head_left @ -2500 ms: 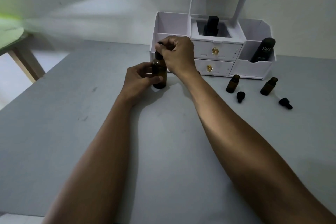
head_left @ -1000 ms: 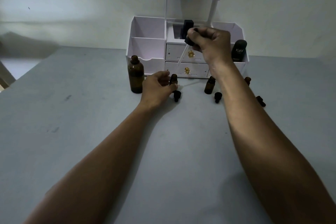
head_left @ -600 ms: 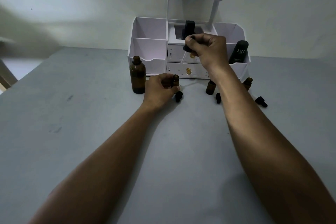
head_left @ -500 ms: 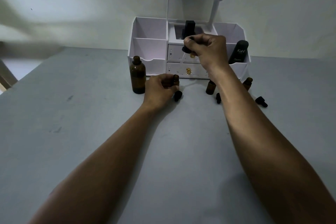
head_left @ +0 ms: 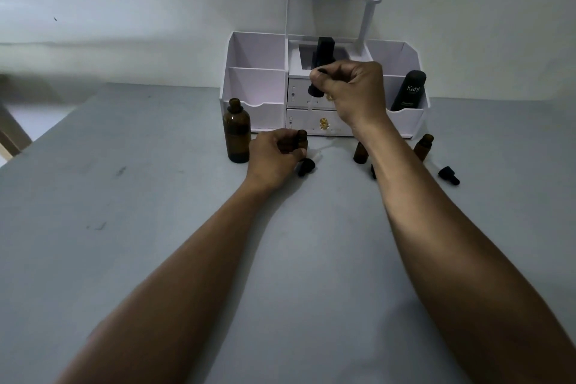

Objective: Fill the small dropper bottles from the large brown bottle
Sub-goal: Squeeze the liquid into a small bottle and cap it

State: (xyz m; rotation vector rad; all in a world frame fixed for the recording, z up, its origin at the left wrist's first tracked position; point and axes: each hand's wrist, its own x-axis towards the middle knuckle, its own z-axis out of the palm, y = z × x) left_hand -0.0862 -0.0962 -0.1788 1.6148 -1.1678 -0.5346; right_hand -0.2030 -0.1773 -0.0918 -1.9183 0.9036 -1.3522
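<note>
Since the frame two and a half seconds back, both hands have left the large brown bottle [head_left: 236,131]: it now stands alone and uncapped on the table [head_left: 131,227], just left of the left hand [head_left: 274,156], and the right hand [head_left: 353,91] has lifted the dropper [head_left: 314,91] out of it. Over the last half second almost nothing shifts; the right hand sits about where it was.

The right hand hangs raised in front of the white organizer [head_left: 258,84], knuckles up, fingers pressed together around the dropper's black bulb. The clear glass tube points down and slightly left, toward the small bottle below; its tip is hard to make out against the drawers.

The left hand rests on the table, fingers curled around a small dropper bottle [head_left: 301,140], holding it upright with the open neck showing above the fingers. A black dropper cap [head_left: 306,166] lies on the table just beside that hand.

Two more small brown bottles stand open to the right: one [head_left: 360,153] partly hidden by the right forearm, another [head_left: 424,146] farther right, with a loose cap [head_left: 448,175] near it.
</note>
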